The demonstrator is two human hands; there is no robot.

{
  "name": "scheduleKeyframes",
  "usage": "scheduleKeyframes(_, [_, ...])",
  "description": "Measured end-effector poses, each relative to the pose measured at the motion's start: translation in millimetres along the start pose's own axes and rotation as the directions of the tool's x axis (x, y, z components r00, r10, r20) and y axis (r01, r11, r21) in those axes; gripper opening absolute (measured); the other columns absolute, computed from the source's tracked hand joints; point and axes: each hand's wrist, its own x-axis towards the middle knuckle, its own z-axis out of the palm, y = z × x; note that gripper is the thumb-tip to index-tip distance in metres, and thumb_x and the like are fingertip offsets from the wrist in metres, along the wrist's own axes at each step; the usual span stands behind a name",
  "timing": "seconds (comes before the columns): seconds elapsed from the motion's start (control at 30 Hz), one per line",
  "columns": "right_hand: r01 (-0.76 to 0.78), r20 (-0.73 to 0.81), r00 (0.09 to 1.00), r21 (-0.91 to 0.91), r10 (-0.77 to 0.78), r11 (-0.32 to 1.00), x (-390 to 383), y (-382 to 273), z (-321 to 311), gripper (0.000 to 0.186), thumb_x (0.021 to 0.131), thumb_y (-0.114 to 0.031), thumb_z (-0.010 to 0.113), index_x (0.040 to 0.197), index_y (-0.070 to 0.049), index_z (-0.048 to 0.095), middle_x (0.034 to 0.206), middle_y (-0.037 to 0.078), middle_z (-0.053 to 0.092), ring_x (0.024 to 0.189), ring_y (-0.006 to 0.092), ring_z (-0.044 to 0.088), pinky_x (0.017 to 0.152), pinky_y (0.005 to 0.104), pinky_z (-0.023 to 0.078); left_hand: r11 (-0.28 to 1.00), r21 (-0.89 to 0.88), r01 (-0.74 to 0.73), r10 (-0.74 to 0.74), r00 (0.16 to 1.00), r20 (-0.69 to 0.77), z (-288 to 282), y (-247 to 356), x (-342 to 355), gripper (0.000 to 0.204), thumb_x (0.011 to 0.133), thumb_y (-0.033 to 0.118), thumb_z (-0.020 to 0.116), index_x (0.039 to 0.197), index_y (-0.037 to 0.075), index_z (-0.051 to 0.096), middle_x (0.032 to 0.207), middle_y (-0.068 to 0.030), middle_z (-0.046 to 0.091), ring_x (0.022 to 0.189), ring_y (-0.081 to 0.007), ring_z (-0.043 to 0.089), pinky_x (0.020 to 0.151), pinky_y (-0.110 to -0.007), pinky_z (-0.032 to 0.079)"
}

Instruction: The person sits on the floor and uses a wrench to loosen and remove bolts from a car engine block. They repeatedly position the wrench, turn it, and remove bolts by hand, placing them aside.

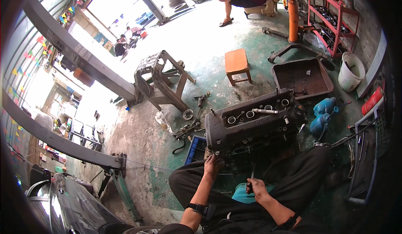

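Note:
An engine cylinder head with its dark valve cover stands on the floor before me. At its lower left corner is my left hand, fingers bent together against the metal near a small bolt. What those fingers pinch, if anything, is hidden. Between my knees my right hand is closed round the dark handle of a screwdriver-like tool. Its thin metal shaft points up toward the engine's near side, and its tip is hard to make out. A pale tube-shaped part lies across the cover.
Left of the engine are a blue crate and loose metal parts. Beyond stand a worn plastic stool, an orange-topped stool and a brown tray. Blue bottles and a tool tray sit rightward. A person reclines far off.

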Motion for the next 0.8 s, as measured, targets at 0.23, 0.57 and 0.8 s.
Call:
scheduleKeyframes(0.23, [-0.007, 0.012, 1.0, -0.042, 0.008, 0.999, 1, 1, -3, 0.028, 0.091, -0.021, 0.047, 0.069, -0.003, 0.044, 0.06, 0.009, 0.045, 0.054, 0.02, 0.04, 0.056, 0.0396, 0.033, 0.997, 0.016, -0.072, 0.072, 0.997, 0.014, 1, -2, -5, 0.033, 0.089, 0.032, 0.053, 0.116, 0.012, 0.05, 0.106, -0.0062, 0.056, 0.088, -0.0214, 0.055, 0.066, -0.034, 0.047])
scheduleKeyframes(0.57, [0.028, -0.021, 0.999, -0.015, -0.028, 1.0, 4, 4, -6, 0.024, 0.084, -0.017, 0.054, 0.067, -0.001, 0.049, 0.054, 0.009, 0.048, 0.047, 0.0186, 0.048, 0.048, 0.0321, 0.04, 0.998, 0.003, -0.063, 0.063, 0.997, 0.051, 1, -1, -3, 0.033, 0.09, 0.028, 0.053, 0.117, 0.01, 0.05, 0.109, -0.007, 0.057, 0.089, -0.0221, 0.057, 0.066, -0.035, 0.047])
scheduleKeyframes(0.8, [-0.006, -0.027, 1.0, 0.013, 0.006, 1.0, 5, 4, -6, 0.023, 0.084, -0.016, 0.054, 0.067, -0.001, 0.05, 0.055, 0.008, 0.048, 0.047, 0.0185, 0.048, 0.048, 0.032, 0.04, 0.998, 0.003, -0.064, 0.064, 0.997, -0.05, 8, 3, -6, 0.028, 0.089, 0.022, 0.054, 0.112, 0.006, 0.052, 0.094, -0.0068, 0.061, 0.073, -0.0194, 0.061, 0.06, -0.031, 0.051])
